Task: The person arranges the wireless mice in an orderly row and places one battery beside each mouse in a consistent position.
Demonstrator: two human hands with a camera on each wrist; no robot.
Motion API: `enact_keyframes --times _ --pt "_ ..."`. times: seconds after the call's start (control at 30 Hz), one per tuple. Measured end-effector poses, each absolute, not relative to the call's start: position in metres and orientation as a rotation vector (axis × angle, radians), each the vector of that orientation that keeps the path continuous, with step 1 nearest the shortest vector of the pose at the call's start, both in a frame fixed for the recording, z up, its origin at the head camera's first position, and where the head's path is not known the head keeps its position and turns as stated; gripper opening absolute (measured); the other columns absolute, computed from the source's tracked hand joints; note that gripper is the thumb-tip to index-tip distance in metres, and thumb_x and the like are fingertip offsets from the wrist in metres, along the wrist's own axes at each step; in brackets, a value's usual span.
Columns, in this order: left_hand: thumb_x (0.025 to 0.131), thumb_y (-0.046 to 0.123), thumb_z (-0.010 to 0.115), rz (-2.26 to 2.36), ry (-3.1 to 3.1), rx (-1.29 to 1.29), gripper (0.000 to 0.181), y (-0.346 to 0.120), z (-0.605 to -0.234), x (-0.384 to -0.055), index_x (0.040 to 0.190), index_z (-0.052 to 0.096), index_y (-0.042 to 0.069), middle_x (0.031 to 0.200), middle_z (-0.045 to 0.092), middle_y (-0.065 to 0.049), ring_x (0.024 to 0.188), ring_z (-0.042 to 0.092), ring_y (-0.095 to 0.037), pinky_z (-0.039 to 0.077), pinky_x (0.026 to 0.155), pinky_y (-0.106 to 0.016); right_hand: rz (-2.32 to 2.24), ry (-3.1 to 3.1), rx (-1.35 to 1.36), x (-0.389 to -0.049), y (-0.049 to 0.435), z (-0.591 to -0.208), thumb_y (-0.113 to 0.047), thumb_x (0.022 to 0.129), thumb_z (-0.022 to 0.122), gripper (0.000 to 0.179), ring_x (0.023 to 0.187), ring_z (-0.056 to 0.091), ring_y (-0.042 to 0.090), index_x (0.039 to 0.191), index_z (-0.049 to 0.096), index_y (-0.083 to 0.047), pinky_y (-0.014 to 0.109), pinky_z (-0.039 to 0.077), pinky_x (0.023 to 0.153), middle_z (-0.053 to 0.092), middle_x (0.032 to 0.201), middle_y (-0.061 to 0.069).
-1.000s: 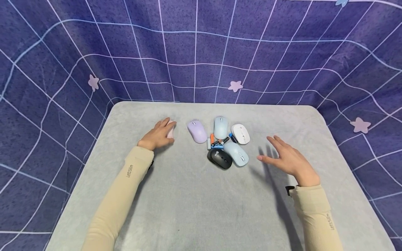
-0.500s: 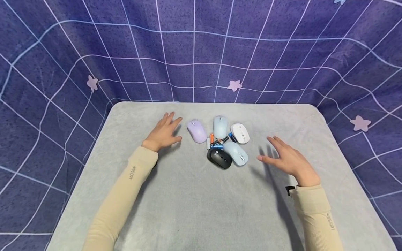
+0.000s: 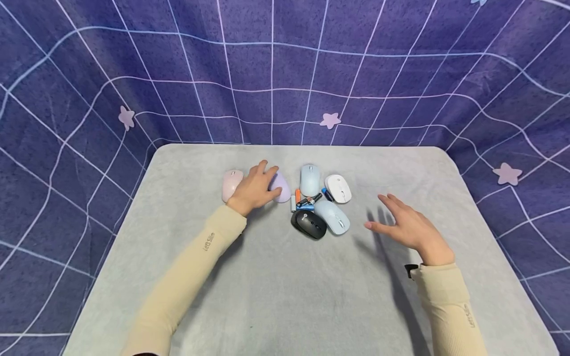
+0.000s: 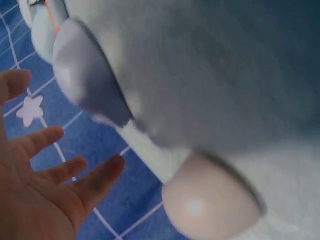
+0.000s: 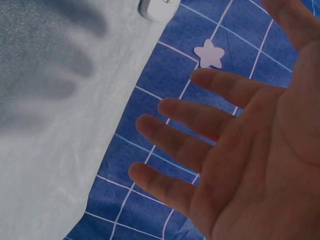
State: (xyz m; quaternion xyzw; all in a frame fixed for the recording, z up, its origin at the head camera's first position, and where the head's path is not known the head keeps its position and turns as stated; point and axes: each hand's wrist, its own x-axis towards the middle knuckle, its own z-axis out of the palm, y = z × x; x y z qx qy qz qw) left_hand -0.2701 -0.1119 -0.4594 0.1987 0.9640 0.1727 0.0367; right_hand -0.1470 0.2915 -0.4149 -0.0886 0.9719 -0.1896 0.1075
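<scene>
My left hand [image 3: 255,189] hovers over the purple computer mouse [image 3: 281,188], fingers spread and partly covering it in the head view. In the left wrist view, a gap shows between the left hand's fingertips [image 4: 116,164] and the purple mouse [image 4: 82,70]. Just left of that hand lies a pink mouse [image 3: 231,182], partly behind the wrist. Off to the right, my right hand [image 3: 411,227] is held above the table with straight, spread fingers. Nothing is in its palm in the right wrist view. The white mouse [image 3: 338,189] is the thing nearest to it.
Between two light blue mice [image 3: 310,179], the white mouse and a black mouse [image 3: 310,225] lies a small pile of batteries, including an orange battery [image 3: 298,197] and a blue battery [image 3: 305,207]. A grey cloth covers the table [image 3: 285,287]. Behind it hangs a purple grid curtain [image 3: 249,64].
My left hand has left the pink mouse and moved right to above the purple one. The pink mouse now shows on the table. My right hand has stayed in place.
</scene>
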Motion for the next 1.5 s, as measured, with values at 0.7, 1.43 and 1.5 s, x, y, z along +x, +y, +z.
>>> enact_keyframes --times 0.7,1.43,1.5 --pt "0.108 0.057 0.052 0.226 2.938 0.585 0.064 -0.07 -0.483 -0.279 0.159 0.051 0.017 0.162 0.036 -0.024 0.147 0.039 -0.05 0.052 0.105 -0.06 -0.56 2.873 -0.349 -0.148 0.282 -0.415 -0.066 0.097 0.066 0.095 0.148 0.039 0.056 0.162 0.042 -0.001 0.07 0.035 0.116 0.035 0.166 0.033" --pt "0.096 0.026 0.075 0.366 2.92 0.915 0.039 -0.094 -0.481 -0.286 0.129 0.07 0.005 0.154 0.048 -0.024 0.148 0.039 -0.047 0.044 0.118 -0.055 -0.597 2.873 -0.385 -0.145 0.285 -0.419 -0.054 0.102 0.067 0.079 0.148 0.04 0.055 0.154 0.051 0.004 0.069 0.035 0.117 0.04 0.161 0.035" --pt "0.095 0.023 0.077 0.387 2.893 0.939 0.039 -0.096 -0.481 -0.287 0.129 0.07 0.005 0.156 0.047 -0.024 0.149 0.037 -0.045 0.04 0.121 -0.053 -0.601 2.867 -0.385 -0.145 0.286 -0.419 -0.053 0.102 0.067 0.079 0.148 0.04 0.055 0.154 0.051 0.004 0.069 0.035 0.117 0.04 0.161 0.035"
